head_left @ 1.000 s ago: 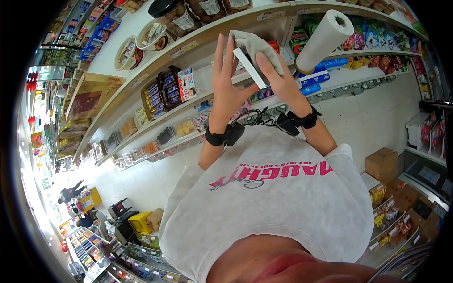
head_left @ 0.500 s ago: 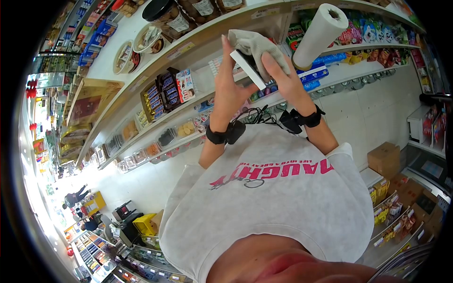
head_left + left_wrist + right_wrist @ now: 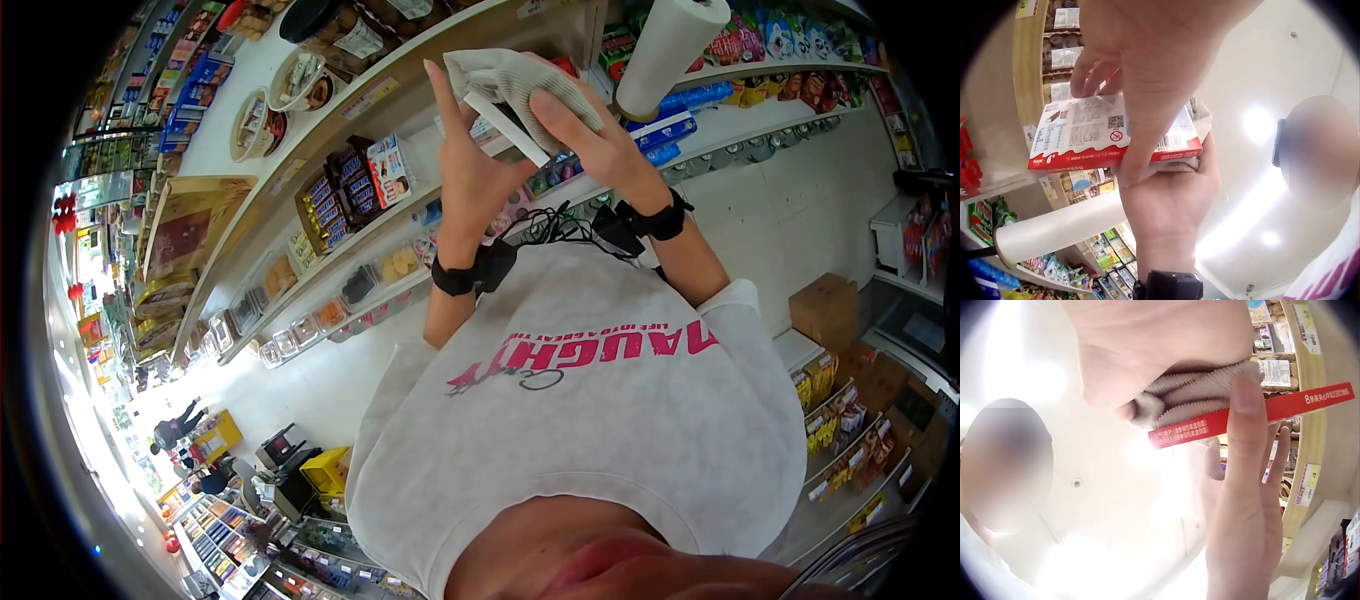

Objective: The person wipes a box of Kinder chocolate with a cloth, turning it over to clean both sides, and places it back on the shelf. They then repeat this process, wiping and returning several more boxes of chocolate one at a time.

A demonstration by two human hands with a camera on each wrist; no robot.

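A flat red-and-white chocolate box [image 3: 1097, 128] is held up between both hands, one narrow edge toward the chest in the head view. My left hand [image 3: 472, 180] grips it across its width, thumb on the near edge and fingers around the far side. A pale ribbed cloth [image 3: 525, 85] lies bunched against the box's other broad face. My right hand [image 3: 605, 145] holds this cloth to the box, its thumb over the folds. In the right wrist view the folded cloth [image 3: 1197, 394] sits between the right palm and the box's red side.
Behind the hands run shelves with candy bars [image 3: 345, 190], clear snack tubs [image 3: 360, 285] and large jars [image 3: 345, 35]. A white paper roll [image 3: 670, 55] stands upright just right of the right hand. Cardboard boxes [image 3: 825, 310] are at the right.
Both hands, with box and cloth, have shifted slightly left and up in the head view. The cloth reaches further over the box's top end, and the box is tilted more.
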